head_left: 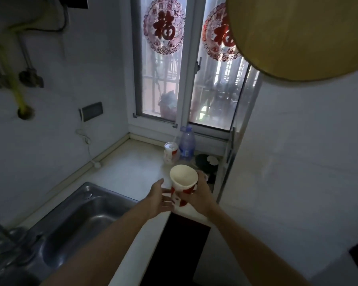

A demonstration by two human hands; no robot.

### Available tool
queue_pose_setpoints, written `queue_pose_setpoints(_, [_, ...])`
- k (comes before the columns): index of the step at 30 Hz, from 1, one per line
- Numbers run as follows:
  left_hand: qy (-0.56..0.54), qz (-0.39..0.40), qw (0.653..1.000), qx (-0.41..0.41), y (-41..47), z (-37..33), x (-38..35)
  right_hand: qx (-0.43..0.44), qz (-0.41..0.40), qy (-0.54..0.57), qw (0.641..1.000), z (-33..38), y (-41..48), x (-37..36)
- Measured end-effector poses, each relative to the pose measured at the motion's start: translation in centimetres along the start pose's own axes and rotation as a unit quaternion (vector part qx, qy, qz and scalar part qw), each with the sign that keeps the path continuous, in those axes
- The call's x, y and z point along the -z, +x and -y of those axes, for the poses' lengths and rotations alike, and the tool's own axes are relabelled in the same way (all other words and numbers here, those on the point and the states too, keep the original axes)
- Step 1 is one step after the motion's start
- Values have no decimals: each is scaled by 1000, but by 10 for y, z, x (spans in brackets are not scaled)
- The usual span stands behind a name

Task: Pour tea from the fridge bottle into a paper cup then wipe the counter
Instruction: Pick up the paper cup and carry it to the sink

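A red and white paper cup (pixel 182 183) is held upright above the white counter (pixel 132 168), its mouth empty as far as I can see. My right hand (pixel 201 193) is wrapped around its right side. My left hand (pixel 160 196) is beside the cup's lower left, fingers spread and close to its base; whether they touch it is unclear. A second red and white cup (pixel 171 152) stands at the back of the counter, next to a clear plastic bottle (pixel 187 144) with a blue label.
A steel sink (pixel 74 221) lies to the left with a tap at its near corner. A white fridge wall (pixel 298 162) rises on the right. A dark object (pixel 205 164) sits behind the cup. The window stands behind the counter, and a tan round shape hangs at top right.
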State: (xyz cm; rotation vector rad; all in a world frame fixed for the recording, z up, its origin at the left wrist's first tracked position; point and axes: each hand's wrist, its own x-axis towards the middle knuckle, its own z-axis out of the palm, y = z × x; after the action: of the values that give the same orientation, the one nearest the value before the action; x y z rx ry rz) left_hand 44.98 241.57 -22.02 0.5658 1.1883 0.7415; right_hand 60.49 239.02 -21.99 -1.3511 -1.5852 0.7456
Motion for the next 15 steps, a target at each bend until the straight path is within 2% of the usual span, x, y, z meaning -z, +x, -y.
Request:
queue_pose_setpoints(9, [-78, -44, 996, 12, 63, -42, 22, 29, 49, 6, 998, -37, 72, -34])
queue_pose_setpoints(15, [-99, -61, 993, 26, 123, -61, 37, 18, 63, 17, 998, -65, 121, -60])
